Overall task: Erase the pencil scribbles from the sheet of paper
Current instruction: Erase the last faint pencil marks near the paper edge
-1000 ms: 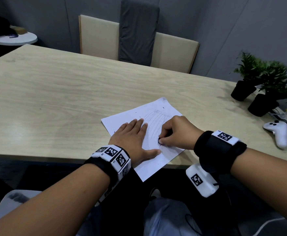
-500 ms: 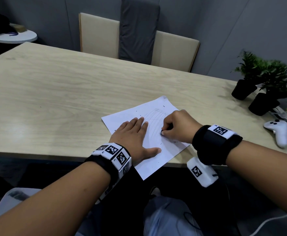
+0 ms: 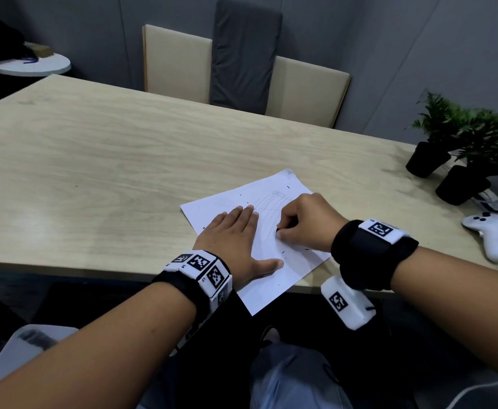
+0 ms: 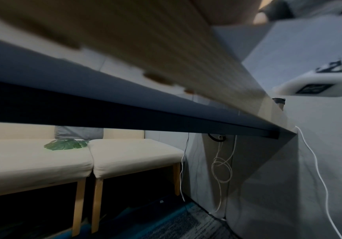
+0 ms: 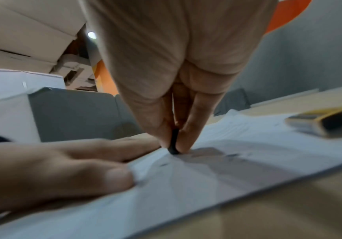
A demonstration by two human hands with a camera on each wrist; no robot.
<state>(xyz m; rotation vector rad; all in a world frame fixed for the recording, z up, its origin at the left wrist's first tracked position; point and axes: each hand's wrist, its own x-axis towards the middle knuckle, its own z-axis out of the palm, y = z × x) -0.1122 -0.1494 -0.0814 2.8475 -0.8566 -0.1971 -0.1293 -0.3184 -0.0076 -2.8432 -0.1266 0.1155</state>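
A white sheet of paper (image 3: 271, 278) lies at the table's near edge, one corner hanging over it. Faint pencil scribbles (image 3: 271, 202) cross its upper middle. My left hand (image 3: 236, 240) lies flat on the sheet's left part, fingers straight, thumb spread. My right hand (image 3: 307, 219) is curled and pinches a small black eraser (image 5: 174, 142) between thumb and fingertips, its tip pressed on the paper (image 5: 227, 169). In the head view only a dark bit of the eraser (image 3: 278, 230) shows. The left wrist view shows only the table's underside.
Two potted plants (image 3: 448, 149) stand at the table's right end. A white game controller (image 3: 488, 231) lies near them by the front edge. A yellow-and-dark object (image 5: 319, 122) lies blurred on the sheet's far part. Beige chairs (image 3: 304, 90) stand behind the wooden table (image 3: 109, 178).
My right hand with the eraser slid up the sheet away from me, then back a little toward me. The left hand stayed flat on the paper.
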